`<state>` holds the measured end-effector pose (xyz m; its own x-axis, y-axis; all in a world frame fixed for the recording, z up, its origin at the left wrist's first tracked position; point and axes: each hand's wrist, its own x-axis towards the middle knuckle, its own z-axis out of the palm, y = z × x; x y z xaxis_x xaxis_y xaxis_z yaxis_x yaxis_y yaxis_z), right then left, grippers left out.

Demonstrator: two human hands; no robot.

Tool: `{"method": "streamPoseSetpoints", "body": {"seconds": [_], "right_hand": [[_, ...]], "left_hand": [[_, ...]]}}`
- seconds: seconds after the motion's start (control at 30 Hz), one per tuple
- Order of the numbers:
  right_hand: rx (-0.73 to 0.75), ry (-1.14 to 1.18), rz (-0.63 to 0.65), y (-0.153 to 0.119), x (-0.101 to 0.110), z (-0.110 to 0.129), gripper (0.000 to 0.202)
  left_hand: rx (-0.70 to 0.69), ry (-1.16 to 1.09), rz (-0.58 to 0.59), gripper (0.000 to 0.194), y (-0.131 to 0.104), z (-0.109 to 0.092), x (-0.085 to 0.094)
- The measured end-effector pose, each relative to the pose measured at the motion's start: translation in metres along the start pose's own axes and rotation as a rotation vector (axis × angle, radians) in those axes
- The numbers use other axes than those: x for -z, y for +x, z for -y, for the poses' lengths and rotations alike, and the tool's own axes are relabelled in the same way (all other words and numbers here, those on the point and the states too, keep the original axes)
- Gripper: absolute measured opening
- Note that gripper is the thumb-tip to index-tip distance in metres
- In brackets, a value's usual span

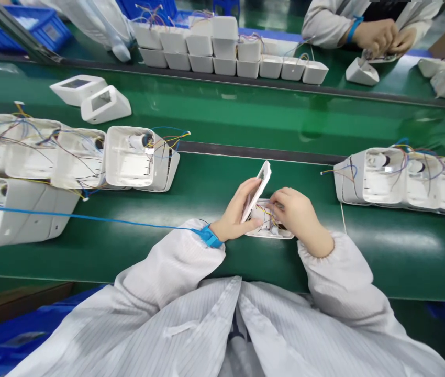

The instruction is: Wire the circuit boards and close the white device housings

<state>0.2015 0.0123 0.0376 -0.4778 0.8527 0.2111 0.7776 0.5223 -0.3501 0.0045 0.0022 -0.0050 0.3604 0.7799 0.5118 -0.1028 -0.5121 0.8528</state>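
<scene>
My left hand is closed on a white plastic cover panel, tilted up on edge, with the thumb reaching over the housing below. Beneath it lies an open white plastic housing on the green bench, with coloured wires and a small white part inside. My right hand is over the housing's right side, its fingers curled together at the wires. What those fingertips pinch is hidden by the hand. A blue wrist strap with a cord circles my left wrist.
Open white housings with wires stand in rows at left and right. Two closed units sit on the green conveyor. Across it, a co-worker's hands handle a white housing near stacked housings.
</scene>
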Motion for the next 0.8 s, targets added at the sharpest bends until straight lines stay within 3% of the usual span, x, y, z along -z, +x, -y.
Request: {"method": "streamPoseSetpoints", "body": {"seconds": [0.13, 0.27, 0.43, 0.57, 0.8], "right_hand": [[0.131, -0.163, 0.085, -0.004, 0.002, 0.009, 0.012], [0.133, -0.144, 0.120, -0.004, -0.002, 0.012, 0.018], [0.077, 0.045, 0.029, -0.004, -0.006, 0.007, 0.025], [0.072, 0.118, -0.042, -0.003, -0.008, 0.005, 0.011], [0.075, 0.227, -0.103, -0.001, -0.009, 0.007, 0.018]], "left_hand": [[0.009, -0.194, 0.014, 0.086, -0.002, 0.002, -0.004], [0.017, -0.241, 0.056, 0.084, -0.001, -0.001, -0.006], [0.014, -0.253, 0.071, 0.095, 0.003, -0.009, -0.007], [0.092, -0.200, 0.045, 0.097, 0.003, -0.014, -0.007], [0.207, -0.329, -0.030, 0.101, -0.007, -0.008, -0.010]]}}
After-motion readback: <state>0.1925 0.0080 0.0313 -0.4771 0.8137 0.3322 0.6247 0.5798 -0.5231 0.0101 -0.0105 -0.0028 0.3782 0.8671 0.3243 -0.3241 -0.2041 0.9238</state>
